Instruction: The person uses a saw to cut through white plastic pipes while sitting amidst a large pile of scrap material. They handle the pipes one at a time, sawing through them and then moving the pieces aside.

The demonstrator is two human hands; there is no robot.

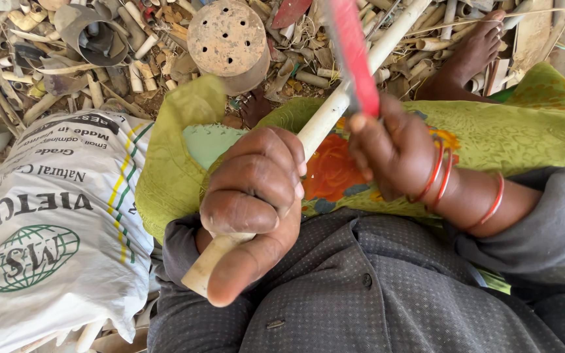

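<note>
Cream pipe (325, 121) in our clenched left hand (253, 196); right hand (393, 153) grips a red blade (354, 52); white sack (53, 229), perforated can (227, 39), pipe scraps (8, 78) around.

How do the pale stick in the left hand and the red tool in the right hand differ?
The pale round wooden stick is cream and cylindrical; the flat red-handled tool is red and thin. The stick slants up to the right, while the tool leans up to the left, across it. The left hand wraps the stick's lower end; the right hand grips the tool's base. Both are long, narrow and firmly held.
</note>
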